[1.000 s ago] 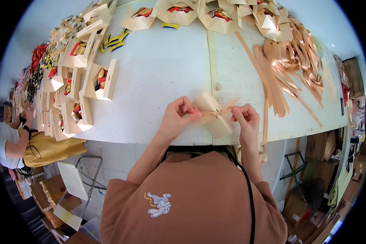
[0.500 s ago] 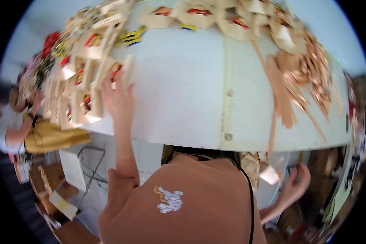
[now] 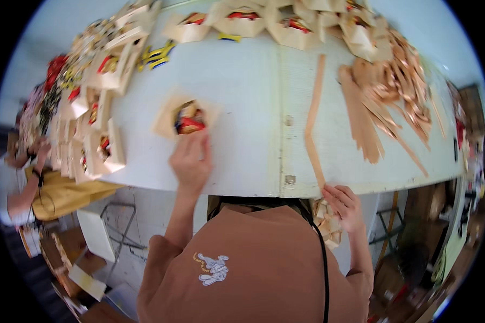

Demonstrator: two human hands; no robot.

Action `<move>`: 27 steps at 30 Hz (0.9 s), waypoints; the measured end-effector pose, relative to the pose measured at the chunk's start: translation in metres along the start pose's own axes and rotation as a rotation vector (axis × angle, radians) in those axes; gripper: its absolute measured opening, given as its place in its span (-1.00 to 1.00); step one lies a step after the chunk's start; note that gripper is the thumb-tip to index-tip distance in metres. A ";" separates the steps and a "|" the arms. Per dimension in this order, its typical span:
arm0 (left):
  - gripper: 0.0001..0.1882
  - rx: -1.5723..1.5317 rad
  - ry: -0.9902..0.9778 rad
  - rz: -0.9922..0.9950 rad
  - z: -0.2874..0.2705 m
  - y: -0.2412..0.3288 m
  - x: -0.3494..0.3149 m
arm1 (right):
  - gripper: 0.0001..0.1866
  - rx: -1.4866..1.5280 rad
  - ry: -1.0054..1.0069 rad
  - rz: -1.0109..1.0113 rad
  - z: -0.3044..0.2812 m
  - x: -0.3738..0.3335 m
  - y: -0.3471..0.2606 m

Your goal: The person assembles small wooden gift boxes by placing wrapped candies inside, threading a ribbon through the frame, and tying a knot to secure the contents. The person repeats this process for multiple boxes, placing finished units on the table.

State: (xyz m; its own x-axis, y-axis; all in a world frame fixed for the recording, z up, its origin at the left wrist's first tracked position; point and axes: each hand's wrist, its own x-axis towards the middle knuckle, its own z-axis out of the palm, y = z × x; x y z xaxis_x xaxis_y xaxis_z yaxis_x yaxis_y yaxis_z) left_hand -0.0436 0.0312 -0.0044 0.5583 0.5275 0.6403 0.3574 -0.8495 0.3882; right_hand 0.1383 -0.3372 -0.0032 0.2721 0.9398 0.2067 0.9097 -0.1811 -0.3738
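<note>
My left hand (image 3: 192, 164) grips the near edge of a small cream open-topped box (image 3: 166, 119) with red and gold wrapped pieces inside, over the left-middle of the white table; both are a little blurred. At the table's front edge, my right hand (image 3: 346, 207) pinches the lower end of a long, bent tan strip (image 3: 311, 116). The strip stretches away from me across the table, right of the seam. Its material is hard to tell.
Filled cream boxes stand along the left (image 3: 105, 72) and far edge (image 3: 240, 20). Small yellow packets (image 3: 159, 54) lie near them. A pile of tan strips (image 3: 361, 118) covers the right. A person (image 3: 17, 177) works at far left. A folding chair (image 3: 97, 231) stands below the table.
My left hand has moved right, bringing a box away from the left-hand group. My right hand has risen from below the table's edge to the front, with a tan strip drawn across the table.
</note>
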 end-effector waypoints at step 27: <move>-0.85 -0.445 -0.027 -0.436 0.023 0.026 0.012 | -0.80 0.813 0.297 0.496 0.092 0.237 -0.089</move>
State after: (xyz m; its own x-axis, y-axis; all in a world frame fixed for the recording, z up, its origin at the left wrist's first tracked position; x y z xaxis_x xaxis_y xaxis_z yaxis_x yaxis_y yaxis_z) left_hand -0.0102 0.0160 -0.0021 0.4522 0.8221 0.3459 0.2136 -0.4764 0.8529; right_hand 0.0931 -0.0712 -0.0044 0.7315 0.6809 0.0360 0.2106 -0.1754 -0.9617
